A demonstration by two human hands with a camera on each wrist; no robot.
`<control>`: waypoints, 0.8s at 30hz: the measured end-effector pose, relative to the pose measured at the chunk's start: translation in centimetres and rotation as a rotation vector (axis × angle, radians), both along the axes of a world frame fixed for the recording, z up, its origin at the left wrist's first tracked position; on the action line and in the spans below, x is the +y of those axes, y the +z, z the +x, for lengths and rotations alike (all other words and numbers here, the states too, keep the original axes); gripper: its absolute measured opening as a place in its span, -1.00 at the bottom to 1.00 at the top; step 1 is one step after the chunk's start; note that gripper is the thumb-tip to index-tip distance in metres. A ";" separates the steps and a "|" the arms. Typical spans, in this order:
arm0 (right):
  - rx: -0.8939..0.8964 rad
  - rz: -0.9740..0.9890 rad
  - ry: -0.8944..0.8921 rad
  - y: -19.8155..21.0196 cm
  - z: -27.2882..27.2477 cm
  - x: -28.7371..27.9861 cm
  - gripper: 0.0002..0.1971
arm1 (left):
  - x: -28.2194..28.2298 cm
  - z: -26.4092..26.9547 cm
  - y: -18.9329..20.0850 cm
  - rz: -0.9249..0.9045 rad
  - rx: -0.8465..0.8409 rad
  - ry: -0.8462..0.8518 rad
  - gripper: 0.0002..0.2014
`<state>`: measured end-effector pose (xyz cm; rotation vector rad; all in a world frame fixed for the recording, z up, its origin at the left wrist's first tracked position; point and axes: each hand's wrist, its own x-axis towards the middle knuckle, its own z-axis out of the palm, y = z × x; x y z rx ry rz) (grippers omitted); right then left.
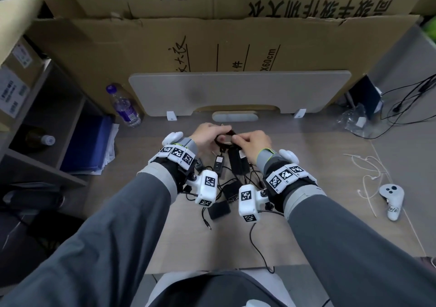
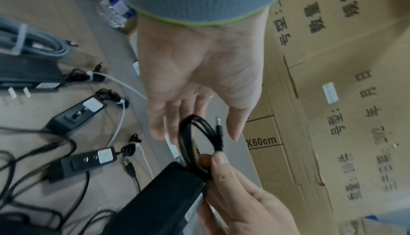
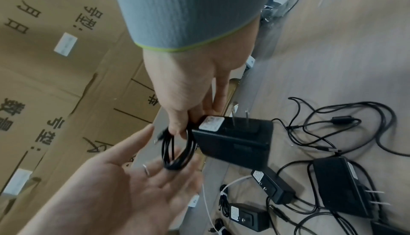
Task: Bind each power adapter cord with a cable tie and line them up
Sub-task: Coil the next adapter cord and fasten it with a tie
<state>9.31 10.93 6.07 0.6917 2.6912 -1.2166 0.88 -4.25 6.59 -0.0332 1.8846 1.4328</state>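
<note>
A black power adapter (image 1: 237, 162) (image 3: 235, 142) (image 2: 155, 203) hangs above the table between my hands. Its black cord is wound into a small coil (image 3: 167, 151) (image 2: 185, 142). My right hand (image 1: 252, 141) (image 3: 193, 116) pinches that coil with thumb and fingers right beside the adapter body. My left hand (image 1: 210, 133) (image 2: 188, 112) lies open, its straight fingertips touching the far side of the coil. No tie is visible on this coil. Two smaller adapters (image 2: 73, 116) (image 2: 82, 161) lie on the table with white ties round their cords.
Loose adapters (image 3: 341, 186) and tangled black cords (image 1: 236, 184) lie under my wrists. White cable ties (image 1: 368, 172) and a white controller (image 1: 391, 198) sit at the right. A water bottle (image 1: 125, 108) and a grey board (image 1: 236, 89) stand behind, against cardboard boxes (image 1: 236, 35).
</note>
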 end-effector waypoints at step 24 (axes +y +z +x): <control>0.103 0.245 0.075 0.3 2.2 8.7 -0.81 | 12.3 2.6 -4.6 -0.067 0.233 -0.044 -0.37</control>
